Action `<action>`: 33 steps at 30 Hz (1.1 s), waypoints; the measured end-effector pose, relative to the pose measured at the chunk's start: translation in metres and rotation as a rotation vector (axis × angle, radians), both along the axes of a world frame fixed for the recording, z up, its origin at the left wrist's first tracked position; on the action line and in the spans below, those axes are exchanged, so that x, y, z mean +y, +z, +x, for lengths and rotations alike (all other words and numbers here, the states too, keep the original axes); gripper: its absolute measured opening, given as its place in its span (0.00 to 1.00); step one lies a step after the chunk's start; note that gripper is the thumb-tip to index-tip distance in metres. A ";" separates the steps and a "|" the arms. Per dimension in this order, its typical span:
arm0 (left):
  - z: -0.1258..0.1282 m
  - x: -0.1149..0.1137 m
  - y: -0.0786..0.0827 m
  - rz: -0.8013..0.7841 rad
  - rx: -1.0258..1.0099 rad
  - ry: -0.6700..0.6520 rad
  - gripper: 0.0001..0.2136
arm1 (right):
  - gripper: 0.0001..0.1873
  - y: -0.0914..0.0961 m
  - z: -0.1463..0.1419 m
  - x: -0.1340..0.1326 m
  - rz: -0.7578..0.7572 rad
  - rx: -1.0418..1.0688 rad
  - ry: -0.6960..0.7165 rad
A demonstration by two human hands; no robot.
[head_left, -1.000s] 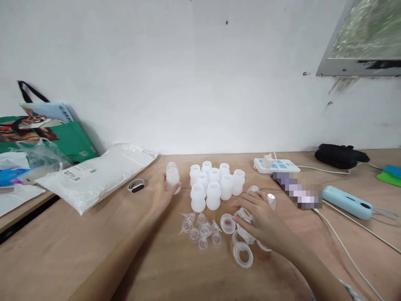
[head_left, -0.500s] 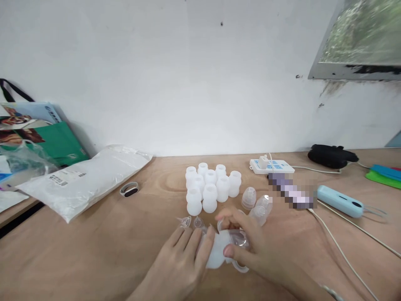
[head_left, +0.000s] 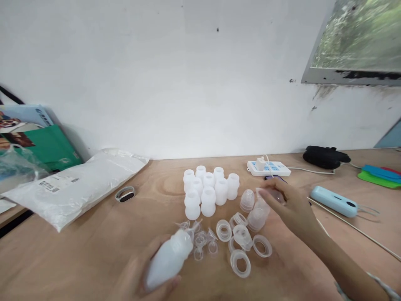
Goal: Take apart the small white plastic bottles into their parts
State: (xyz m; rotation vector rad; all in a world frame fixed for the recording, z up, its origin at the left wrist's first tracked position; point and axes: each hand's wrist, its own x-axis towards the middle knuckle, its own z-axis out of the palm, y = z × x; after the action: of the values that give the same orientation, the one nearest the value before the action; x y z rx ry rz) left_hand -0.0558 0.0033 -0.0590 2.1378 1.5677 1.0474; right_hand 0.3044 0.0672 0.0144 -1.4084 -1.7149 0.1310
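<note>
My left hand (head_left: 147, 269) is wrapped around a white baby bottle (head_left: 167, 261), tilted with its clear nipple end pointing up and right. My right hand (head_left: 286, 200) is closed around what looks like a clear domed cap (head_left: 277, 196), partly covered by the fingers. Just left of it are more clear domed caps (head_left: 247, 200). Several clear silicone nipples (head_left: 200, 239) lie beside the held bottle. Translucent collar rings (head_left: 240, 263) are scattered to their right. Behind them stand several white bottle bodies (head_left: 208, 200) in a cluster.
At the left lie a white plastic mailer (head_left: 78, 184) and a grey wristband (head_left: 125, 194), with a green bag (head_left: 53, 146) behind. Toward the right are a power strip (head_left: 275, 168), a black pouch (head_left: 326, 156), a light-blue device (head_left: 333, 200) and cables on the wooden table (head_left: 78, 259).
My left hand has drawn the bottle left and toward me, tilting it up. My right hand has left the bottle and moved right to the caps. Nipples and rings are uncovered.
</note>
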 end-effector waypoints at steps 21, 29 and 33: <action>0.069 0.027 0.030 0.077 -0.056 -0.186 0.21 | 0.13 -0.036 -0.021 0.016 0.005 -0.023 0.225; 0.076 0.026 0.017 0.641 0.441 -0.299 0.17 | 0.17 -0.038 -0.072 -0.030 -0.358 0.062 0.591; 0.076 0.024 0.016 0.579 0.461 -0.343 0.17 | 0.08 -0.034 -0.078 -0.035 -0.416 -0.024 0.517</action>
State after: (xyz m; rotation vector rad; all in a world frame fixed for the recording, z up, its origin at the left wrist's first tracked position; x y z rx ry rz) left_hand 0.0206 0.0276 -0.0429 3.0842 1.0554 1.0231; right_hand 0.2265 0.0327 -0.0201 -1.2126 -2.1222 0.7958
